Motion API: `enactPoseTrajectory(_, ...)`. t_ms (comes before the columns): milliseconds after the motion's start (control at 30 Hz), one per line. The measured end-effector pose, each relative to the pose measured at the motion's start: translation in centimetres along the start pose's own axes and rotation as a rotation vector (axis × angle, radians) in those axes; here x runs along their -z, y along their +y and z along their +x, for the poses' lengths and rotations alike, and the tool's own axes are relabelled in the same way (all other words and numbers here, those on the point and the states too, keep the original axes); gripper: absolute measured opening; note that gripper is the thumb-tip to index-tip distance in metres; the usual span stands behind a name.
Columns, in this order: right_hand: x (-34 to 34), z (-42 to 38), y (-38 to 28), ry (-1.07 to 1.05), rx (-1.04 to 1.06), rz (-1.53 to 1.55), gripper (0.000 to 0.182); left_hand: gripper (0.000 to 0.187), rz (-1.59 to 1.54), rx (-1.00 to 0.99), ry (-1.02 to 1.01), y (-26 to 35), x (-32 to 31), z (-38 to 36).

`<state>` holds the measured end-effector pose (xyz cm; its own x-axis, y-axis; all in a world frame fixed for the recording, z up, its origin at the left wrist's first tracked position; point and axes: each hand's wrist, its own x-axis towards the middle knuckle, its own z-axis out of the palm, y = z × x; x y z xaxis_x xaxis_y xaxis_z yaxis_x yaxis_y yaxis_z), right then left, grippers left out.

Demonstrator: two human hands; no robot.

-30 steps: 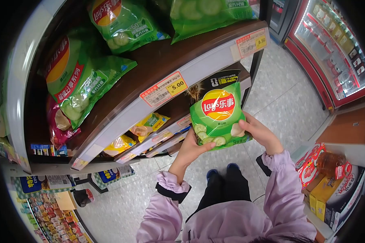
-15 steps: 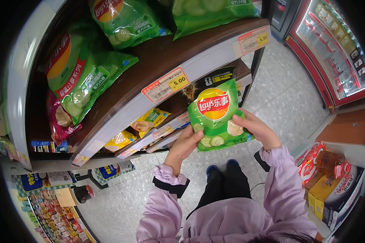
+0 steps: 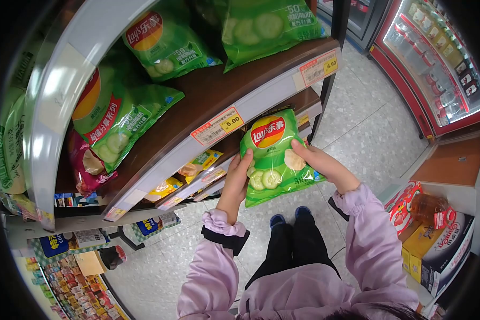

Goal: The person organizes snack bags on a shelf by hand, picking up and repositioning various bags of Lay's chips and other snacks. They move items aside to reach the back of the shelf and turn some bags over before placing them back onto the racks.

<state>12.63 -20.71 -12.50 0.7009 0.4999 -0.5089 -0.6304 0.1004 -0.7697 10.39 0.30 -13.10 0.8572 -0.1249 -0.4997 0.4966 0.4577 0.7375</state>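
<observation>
I hold a small green Lay's chip bag [image 3: 269,152] with cucumber slices printed on it, up against the front edge of a brown shelf [image 3: 218,90]. My left hand [image 3: 236,180] grips its left side and my right hand [image 3: 314,160] grips its right side, thumb on the front. The bag's top touches the white shelf rail just right of the 5.00 price tag [image 3: 217,126]. Larger green Lay's bags [image 3: 165,37] lie on the shelf above.
A 6.50 tag [image 3: 317,68] sits further right on the rail. Yellow snack bags [image 3: 200,162] fill the lower shelves. A red drinks cooler [image 3: 437,64] stands at the right, boxed goods [image 3: 437,229] beside my right sleeve, a small-item rack [image 3: 72,282] at lower left.
Both hands have lifted the chip bag up and left toward the shelf edge; it now covers the dark bag that showed behind it. My view has tilted upward.
</observation>
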Motion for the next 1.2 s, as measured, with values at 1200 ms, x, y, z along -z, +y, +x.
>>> enactPoseTrajectory(1200, -2.8, -13.4, -3.7, -0.159, 0.310, -0.227, 0.068, 0.040, 0.323, -0.336, -0.118, 2.4, -3.8, -11.7)
